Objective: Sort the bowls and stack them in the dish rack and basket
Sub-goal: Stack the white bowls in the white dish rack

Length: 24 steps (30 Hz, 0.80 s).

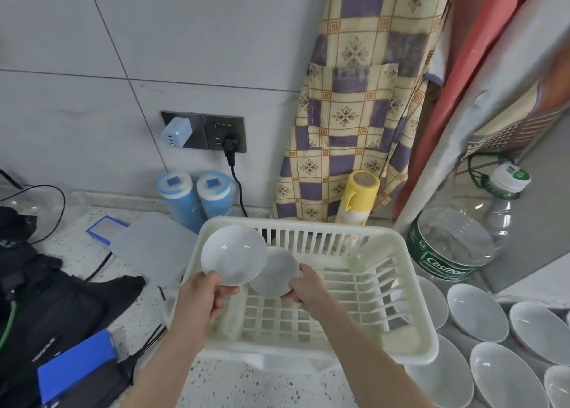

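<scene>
Over the rack's left end, centre frame | left hand pinches tilted bowl | right hand grips second bowl just right, lower, nearer rack slots

Rightmost bowl cut off

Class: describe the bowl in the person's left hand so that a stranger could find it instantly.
Find the cream dish rack. Over its left rim the left hand pinches a white bowl. Its hollow faces the camera, unlike the second bowl in the right hand, which is partly hidden behind it.
</scene>
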{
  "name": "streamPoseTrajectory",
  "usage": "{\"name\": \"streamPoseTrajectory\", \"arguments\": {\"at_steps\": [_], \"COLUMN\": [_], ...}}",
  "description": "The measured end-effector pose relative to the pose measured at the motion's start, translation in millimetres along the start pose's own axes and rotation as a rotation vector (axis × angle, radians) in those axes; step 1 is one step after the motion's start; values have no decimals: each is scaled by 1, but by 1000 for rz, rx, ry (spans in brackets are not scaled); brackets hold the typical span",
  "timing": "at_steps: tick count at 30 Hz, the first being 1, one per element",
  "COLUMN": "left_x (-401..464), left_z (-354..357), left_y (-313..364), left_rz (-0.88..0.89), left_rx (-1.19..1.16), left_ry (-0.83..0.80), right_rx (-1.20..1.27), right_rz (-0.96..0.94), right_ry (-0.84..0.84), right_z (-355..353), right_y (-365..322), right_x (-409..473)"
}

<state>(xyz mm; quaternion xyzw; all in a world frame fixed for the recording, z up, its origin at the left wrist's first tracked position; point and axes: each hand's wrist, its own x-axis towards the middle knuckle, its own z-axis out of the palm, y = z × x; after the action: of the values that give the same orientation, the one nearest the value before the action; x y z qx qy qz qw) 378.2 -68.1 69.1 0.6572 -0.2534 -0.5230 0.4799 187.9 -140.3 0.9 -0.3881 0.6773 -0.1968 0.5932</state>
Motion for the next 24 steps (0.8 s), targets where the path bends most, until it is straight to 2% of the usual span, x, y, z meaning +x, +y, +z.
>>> {"name": "streamPoseTrajectory", "arguments": {"at_steps": [7, 9, 11, 13, 15, 18, 24], "left_x": [6, 6, 7, 9, 12, 16, 26], "left_z": [5, 7, 11, 16, 22, 32, 40], "left_y": [-6, -7, -9, -10, -12, -14, -22], "left_rz": [-19, -11, -3, -9, -16, -18, -1], "left_rx": [101, 126, 176, 230, 268, 309, 379], "left_ry": [-44, -58, -69, -78, -73, -67, -120], "right_rx": [75, 24, -109, -219, -192, -107, -241], "right_rz": [4, 3, -24, -129, -270, -398, -385], "right_ry": [-98, -129, -83, 34, 90, 25, 75], "right_z": [2, -1, -8, -17, -27, -31, -27], "right_y": [4, 3, -1, -3, -5, -9, -9], "right_x": [-2, -5, -10, -13, -20, -33, -34]}}
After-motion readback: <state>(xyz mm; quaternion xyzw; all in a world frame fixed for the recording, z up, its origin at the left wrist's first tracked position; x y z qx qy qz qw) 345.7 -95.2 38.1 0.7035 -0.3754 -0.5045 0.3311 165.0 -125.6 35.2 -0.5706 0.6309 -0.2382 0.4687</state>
